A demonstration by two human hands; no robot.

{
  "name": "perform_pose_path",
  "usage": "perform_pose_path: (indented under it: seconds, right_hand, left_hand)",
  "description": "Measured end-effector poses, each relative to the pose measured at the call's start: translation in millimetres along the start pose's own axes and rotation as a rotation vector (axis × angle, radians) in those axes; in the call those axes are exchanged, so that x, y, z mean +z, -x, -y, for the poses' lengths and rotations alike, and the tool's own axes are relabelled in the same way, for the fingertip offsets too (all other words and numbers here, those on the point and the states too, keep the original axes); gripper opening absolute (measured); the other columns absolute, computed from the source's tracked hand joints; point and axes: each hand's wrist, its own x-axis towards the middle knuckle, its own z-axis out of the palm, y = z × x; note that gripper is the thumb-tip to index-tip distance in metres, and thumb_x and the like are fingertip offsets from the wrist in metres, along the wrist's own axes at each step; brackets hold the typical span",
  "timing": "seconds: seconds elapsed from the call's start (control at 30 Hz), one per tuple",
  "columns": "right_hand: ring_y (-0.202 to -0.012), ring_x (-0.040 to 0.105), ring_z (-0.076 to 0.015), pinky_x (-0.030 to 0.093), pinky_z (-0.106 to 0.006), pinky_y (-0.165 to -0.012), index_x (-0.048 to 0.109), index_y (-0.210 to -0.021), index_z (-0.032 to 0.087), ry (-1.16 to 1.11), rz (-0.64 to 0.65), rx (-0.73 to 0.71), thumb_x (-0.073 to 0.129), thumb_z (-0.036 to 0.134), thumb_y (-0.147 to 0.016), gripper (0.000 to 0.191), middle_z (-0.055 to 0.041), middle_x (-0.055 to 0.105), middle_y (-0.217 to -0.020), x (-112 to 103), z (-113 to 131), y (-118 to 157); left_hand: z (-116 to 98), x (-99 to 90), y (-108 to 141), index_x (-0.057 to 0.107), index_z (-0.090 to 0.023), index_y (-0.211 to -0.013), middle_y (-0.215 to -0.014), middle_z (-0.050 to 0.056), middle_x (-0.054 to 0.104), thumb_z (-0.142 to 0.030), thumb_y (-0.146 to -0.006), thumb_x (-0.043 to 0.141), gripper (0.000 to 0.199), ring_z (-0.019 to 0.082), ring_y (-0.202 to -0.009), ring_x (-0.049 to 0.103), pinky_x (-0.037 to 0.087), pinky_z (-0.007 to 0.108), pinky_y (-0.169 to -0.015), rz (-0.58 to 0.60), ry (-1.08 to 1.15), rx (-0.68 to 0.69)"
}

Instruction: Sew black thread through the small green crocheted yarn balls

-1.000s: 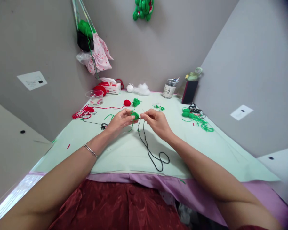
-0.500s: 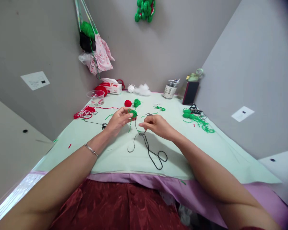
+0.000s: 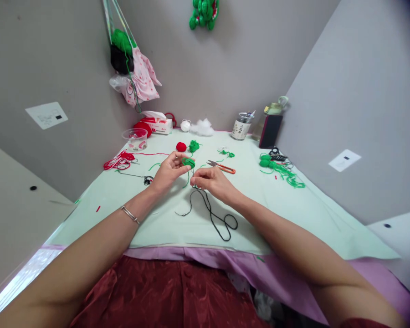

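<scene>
I pinch a small green yarn piece (image 3: 189, 162) between the thumb and fingers of my left hand (image 3: 170, 173) above a pale green tabletop (image 3: 150, 232), while my right hand (image 3: 217, 183), fingertips together, pinches black yarn (image 3: 210, 212) just below it; orange-handled snips (image 3: 228, 169) lie just beyond.

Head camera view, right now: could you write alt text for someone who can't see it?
A person's left hand holds a small green yarn piece while the right hand pinches black yarn that trails onto a pale green tablecloth. Orange-handled snips lie just beyond that hand.
</scene>
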Motion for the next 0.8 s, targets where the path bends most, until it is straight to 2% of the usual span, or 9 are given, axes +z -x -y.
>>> perform_pose_path:
  seconds: [0.1,0.23,0.3,0.4,0.6,0.8]
  right_hand:
    - [-0.056,0.038,-0.0092,0.028,-0.025,-0.056,0.065,-0.067,0.014,0.073,0.018,-0.039,0.06,0.028,-0.079,0.018,0.0039,0.047,-0.056,7,6,7]
    - [-0.058,0.04,-0.0088,0.031,-0.025,-0.058,0.066,-0.071,0.014,0.139,0.042,-0.073,0.061,0.028,-0.084,0.02,0.0028,0.051,-0.061,12,12,13]
    - [-0.061,0.046,-0.0097,0.034,-0.024,-0.059,0.068,-0.076,0.013,0.106,0.129,-0.083,0.059,0.034,-0.089,0.026,0.0012,0.055,-0.064,6,15,13]
    - [-0.061,0.05,-0.0105,0.037,-0.024,-0.058,0.071,-0.079,0.012,0.027,0.261,-0.075,0.058,0.048,-0.091,0.04,-0.0002,0.056,-0.063,-9,13,9]
    - [-0.057,0.046,-0.0091,0.034,-0.023,-0.055,0.069,-0.075,0.011,-0.006,0.215,-0.024,0.061,0.054,-0.088,0.045,0.0001,0.054,-0.06,-28,-1,-1]
    - [-0.056,0.044,-0.009,0.034,-0.024,-0.054,0.07,-0.078,0.011,0.057,0.301,-0.053,0.054,0.059,-0.092,0.052,-0.0004,0.055,-0.061,-33,-2,0]
  left_hand:
    - [-1,1.5,1,0.059,-0.018,-0.095,-0.104,0.007,0.073,-0.024,-0.071,0.081,0.033,0.02,-0.102,0.066,0.046,0.035,-0.097,0.0,-0.046,0.037]
    - [-2,-1.7,0,0.06,-0.017,-0.095,-0.1,0.007,0.074,-0.027,-0.077,0.076,0.026,0.017,-0.088,0.068,0.05,0.034,-0.09,0.102,0.079,-0.113]
    - [-4,-6.0,-2,0.061,-0.016,-0.096,-0.104,0.007,0.074,-0.027,-0.081,0.07,0.02,0.016,-0.083,0.069,0.052,0.033,-0.088,0.129,0.179,-0.182]
    - [-8,-11.9,-6,0.063,-0.016,-0.094,-0.103,0.008,0.075,-0.022,-0.082,0.065,0.014,0.017,-0.083,0.07,0.054,0.034,-0.089,0.092,0.32,-0.218]
    - [-15,-14.7,-8,0.064,-0.015,-0.09,-0.101,0.009,0.075,-0.017,-0.08,0.062,0.011,0.016,-0.078,0.069,0.057,0.034,-0.089,0.069,0.449,-0.255]
    - [-16,-13.1,-7,0.064,-0.016,-0.089,-0.099,0.008,0.075,-0.017,-0.079,0.063,0.01,0.014,-0.076,0.068,0.056,0.032,-0.088,0.074,0.451,-0.269]
